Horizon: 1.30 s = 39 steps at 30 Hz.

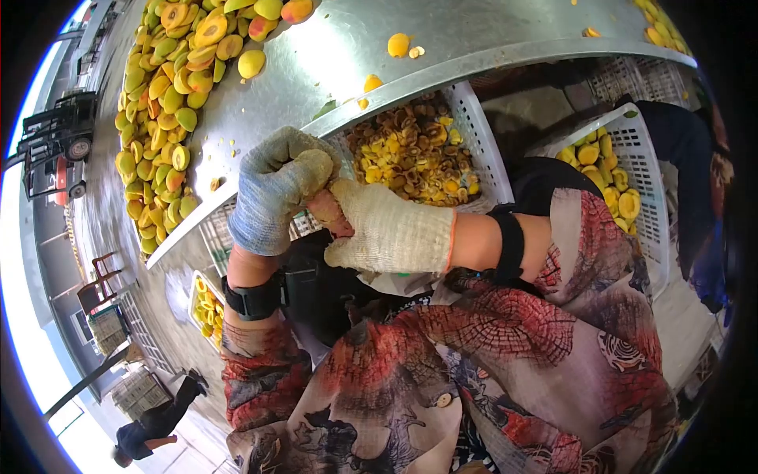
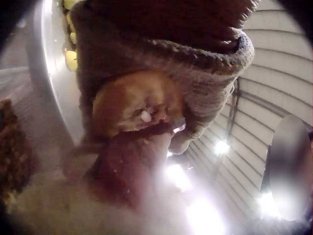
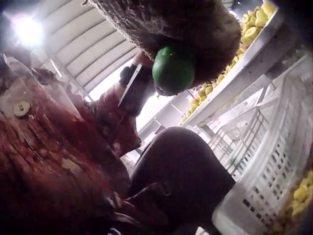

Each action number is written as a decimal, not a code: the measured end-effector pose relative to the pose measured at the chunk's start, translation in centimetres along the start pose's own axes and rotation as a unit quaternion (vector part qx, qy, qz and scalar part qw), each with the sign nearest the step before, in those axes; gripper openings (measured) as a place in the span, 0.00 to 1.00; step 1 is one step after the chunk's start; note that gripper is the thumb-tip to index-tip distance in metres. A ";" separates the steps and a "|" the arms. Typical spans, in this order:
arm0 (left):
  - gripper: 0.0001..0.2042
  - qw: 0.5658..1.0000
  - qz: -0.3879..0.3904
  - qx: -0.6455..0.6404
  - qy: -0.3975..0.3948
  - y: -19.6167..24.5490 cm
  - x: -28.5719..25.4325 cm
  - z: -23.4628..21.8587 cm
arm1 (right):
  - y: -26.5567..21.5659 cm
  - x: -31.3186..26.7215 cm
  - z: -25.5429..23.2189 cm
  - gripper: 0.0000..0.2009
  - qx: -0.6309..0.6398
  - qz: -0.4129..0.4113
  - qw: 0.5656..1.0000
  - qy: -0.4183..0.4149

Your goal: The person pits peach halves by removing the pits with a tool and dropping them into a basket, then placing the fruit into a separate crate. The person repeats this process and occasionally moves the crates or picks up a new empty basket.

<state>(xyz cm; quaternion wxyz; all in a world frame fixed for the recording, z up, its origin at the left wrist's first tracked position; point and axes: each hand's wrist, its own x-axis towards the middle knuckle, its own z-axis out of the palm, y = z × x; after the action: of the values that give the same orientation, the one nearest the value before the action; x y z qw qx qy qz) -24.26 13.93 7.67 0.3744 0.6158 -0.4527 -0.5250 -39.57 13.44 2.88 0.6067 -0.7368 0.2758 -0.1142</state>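
Observation:
My left hand [image 1: 272, 189], in a blue-grey knit glove, grips a peach half [image 2: 139, 98]. Its hollowed cut face shows in the left wrist view, with a pale bit in the cavity. My right hand [image 1: 395, 229], in a cream knit glove, meets the left just before the table edge. It holds a tool by a green handle [image 3: 173, 71], whose rounded end sticks out of the fist. A small metal glint [image 2: 180, 128] lies at the peach's rim; gloves and fruit hide the rest of the tool.
Peach halves [image 1: 170, 103] are heaped on the steel table [image 1: 268, 99]. Under its edge stands a white crate [image 1: 493, 158] of pits and scraps. Another crate [image 1: 651, 189] of peach halves is at right, a smaller one [image 1: 195, 292] at left. A forklift [image 1: 59, 146] and a person [image 1: 150, 426] are beyond.

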 end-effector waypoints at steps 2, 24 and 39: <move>0.07 0.999 0.015 0.001 -0.032 0.1 0.0 -0.1 | 0.1 0.0 0.1 0.21 0.069 0.038 0.997 -0.011; 0.04 0.996 0.065 -0.038 0.041 -0.7 -0.1 0.8 | -0.3 0.3 -0.4 0.18 0.050 -0.046 0.998 -0.012; 0.04 0.944 0.195 -0.266 0.008 -1.6 -0.1 1.1 | -4.0 -0.9 -4.6 0.08 0.391 0.161 0.869 -0.259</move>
<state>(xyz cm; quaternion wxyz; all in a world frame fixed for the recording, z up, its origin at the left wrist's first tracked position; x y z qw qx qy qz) -25.11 14.55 6.00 0.6230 0.3980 -0.4046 -0.5383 -41.56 10.56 8.01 0.9046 -0.3880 0.1565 0.0810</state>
